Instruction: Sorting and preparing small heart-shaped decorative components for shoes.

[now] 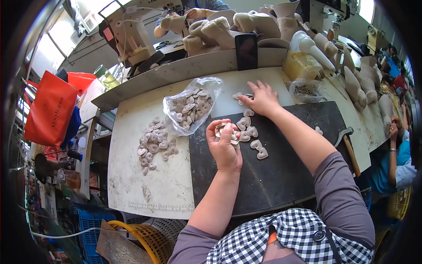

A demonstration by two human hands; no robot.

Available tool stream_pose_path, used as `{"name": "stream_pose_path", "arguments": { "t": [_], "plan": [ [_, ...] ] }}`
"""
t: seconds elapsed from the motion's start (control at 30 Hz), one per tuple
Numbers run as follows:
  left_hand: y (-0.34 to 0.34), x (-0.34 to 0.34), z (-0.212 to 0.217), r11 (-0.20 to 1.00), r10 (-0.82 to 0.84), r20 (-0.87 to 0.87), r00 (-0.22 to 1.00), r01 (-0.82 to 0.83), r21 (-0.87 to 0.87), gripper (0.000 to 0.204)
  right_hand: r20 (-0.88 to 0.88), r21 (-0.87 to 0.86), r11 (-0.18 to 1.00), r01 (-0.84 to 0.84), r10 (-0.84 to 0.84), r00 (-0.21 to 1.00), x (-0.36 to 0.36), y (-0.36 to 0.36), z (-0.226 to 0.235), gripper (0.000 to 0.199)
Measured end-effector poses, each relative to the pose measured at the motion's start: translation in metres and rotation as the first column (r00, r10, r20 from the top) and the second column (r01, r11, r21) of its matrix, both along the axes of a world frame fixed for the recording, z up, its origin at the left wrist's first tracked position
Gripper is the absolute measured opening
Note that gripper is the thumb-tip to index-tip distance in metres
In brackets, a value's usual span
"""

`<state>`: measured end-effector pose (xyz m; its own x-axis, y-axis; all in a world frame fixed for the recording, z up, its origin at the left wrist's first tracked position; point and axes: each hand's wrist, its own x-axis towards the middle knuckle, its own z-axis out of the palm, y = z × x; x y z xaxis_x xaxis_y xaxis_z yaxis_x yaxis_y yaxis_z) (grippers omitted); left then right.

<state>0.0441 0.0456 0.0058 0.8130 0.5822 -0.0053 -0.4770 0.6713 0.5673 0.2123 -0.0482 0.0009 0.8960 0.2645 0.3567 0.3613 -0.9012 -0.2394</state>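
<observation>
— Heart-shaped pieces [154, 143] heaped near table's left edge [115, 176], more in clear bag [193, 108]; sorting step, seemingly?
— Yes. Left hand [225, 147] pinching small stack over dark mat [281, 176]; right hand [263, 99] spread flat, pressing pieces at far edge. Next: careful pickup.

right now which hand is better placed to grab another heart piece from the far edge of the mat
Probably the right hand: it is stretched out with its fingers on the heart pieces at the far edge of the dark mat. The left hand sits nearer the body, already holding a small stack of hearts.
</observation>
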Motion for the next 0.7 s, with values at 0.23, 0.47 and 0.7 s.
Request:
{"name": "stream_pose_path", "arguments": {
  "t": [0.23,0.47,0.7],
  "plan": [
    [0.005,0.004,-0.004,0.992,0.125,-0.064,0.990,-0.125,0.010,0.027,0.090,-0.048,0.778,-0.627,0.628,0.773,-0.041,0.002,0.002,0.030],
    [0.007,0.008,-0.007,0.969,0.245,-0.103,0.964,-0.239,0.067,0.026,0.247,0.117,0.572,-0.812,0.775,0.581,-0.076,-0.026,0.016,0.015],
    [0.008,0.011,-0.010,0.965,0.257,-0.136,0.957,-0.245,0.098,0.026,-0.180,0.170,0.978,-0.122,0.153,0.972,0.018,-0.053,0.008,0.034]
  ]
}}
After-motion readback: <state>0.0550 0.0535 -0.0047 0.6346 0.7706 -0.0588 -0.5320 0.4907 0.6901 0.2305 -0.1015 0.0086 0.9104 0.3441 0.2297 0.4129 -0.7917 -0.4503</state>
